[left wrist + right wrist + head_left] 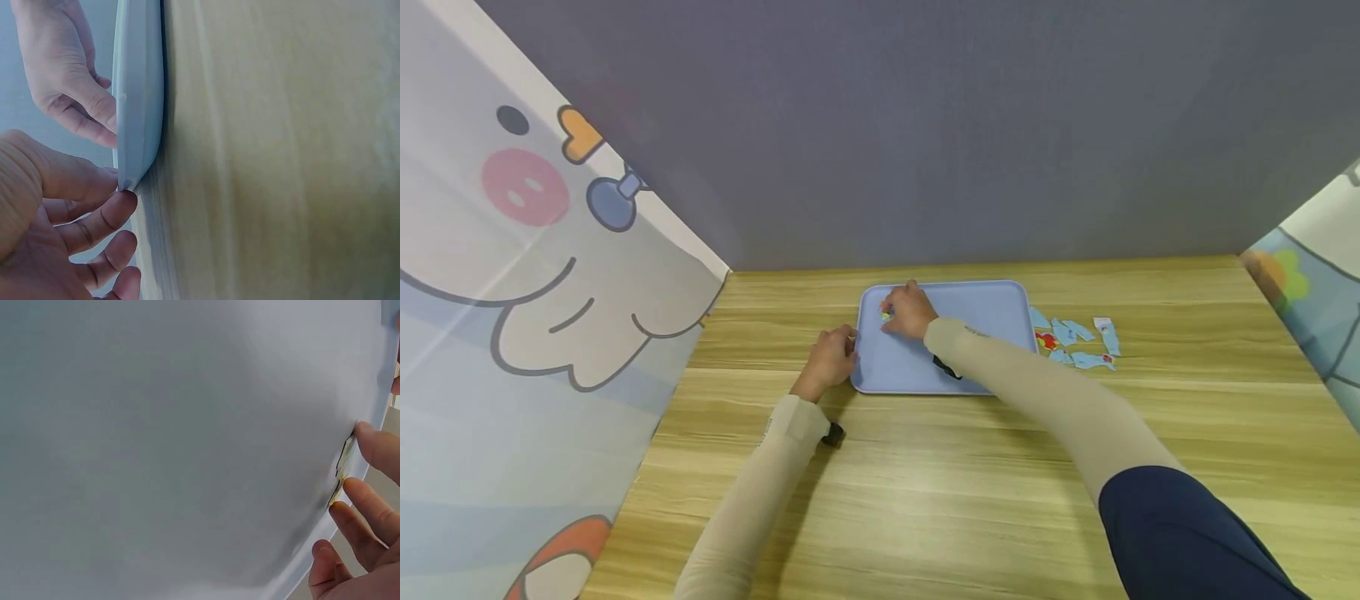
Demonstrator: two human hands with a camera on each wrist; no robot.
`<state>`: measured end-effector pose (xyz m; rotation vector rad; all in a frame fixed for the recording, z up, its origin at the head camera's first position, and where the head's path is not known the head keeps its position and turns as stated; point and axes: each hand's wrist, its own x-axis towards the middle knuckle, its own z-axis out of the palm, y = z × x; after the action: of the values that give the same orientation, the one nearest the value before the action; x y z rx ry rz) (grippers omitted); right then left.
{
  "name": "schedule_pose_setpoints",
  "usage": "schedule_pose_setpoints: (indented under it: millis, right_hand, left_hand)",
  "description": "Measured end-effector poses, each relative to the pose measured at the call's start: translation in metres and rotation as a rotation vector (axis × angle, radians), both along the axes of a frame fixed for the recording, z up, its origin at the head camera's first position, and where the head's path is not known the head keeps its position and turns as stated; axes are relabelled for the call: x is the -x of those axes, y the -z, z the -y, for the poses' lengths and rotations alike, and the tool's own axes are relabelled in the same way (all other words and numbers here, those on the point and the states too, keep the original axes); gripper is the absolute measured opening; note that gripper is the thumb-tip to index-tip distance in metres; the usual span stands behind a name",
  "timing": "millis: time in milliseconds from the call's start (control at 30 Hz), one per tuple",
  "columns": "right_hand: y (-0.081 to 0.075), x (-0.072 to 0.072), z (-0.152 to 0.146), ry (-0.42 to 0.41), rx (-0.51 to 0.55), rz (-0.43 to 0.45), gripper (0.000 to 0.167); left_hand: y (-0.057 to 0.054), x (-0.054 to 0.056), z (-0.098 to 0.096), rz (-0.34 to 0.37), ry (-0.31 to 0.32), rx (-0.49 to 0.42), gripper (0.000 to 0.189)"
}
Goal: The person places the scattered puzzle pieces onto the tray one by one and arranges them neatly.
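Where wood-grain table [910,500] ends behind tray [988,307], grey wall [925,133] rises.

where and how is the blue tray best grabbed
Probably by its raised rim on the left short side, coming from the left: the blue tray is shallow and its lip gives thumb and fingers something to pinch, as the left hand does now. The right side looks less handy, with loose pieces lying close beside it.
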<state>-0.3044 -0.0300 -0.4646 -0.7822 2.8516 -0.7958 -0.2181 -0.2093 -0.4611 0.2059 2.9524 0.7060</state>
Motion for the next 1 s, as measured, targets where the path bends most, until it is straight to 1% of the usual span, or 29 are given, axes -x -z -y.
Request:
schedule_pose_setpoints:
  millis: [167,267,533,667,833,933,1000]
  right_hand:
    - [-0.008,0.000,-0.009,-0.038,0.064,-0.037,0.031]
    - [-0.013,0.000,-0.017,-0.061,0.078,-0.058,0.033]
    - [-0.025,-0.001,-0.038,-0.075,0.067,-0.022,0.030]
    - [-0.033,-0.006,-0.053,-0.065,0.080,-0.022,0.033]
    - [-0.041,-0.014,-0.075,-0.049,0.118,0.000,0.034]
    - [-0.043,-0.019,-0.089,-0.047,0.133,-0.006,0.034]
    - [-0.044,-0.022,-0.097,-0.048,0.142,-0.027,0.035]
  left_hand:
    - [-0.001,0.000,0.000,0.007,0.001,-0.016,0.037]
    - [-0.001,0.000,0.001,0.007,-0.005,-0.021,0.037]
    - [-0.002,-0.002,0.003,0.026,-0.020,-0.026,0.037]
    - [0.000,-0.001,0.004,0.027,-0.022,-0.025,0.037]
    - [0.002,-0.001,0.003,0.023,-0.015,-0.037,0.036]
    - [0.003,-0.001,0.003,0.023,-0.009,-0.044,0.037]
    - [0.003,-0.001,0.002,0.020,-0.007,-0.046,0.037]
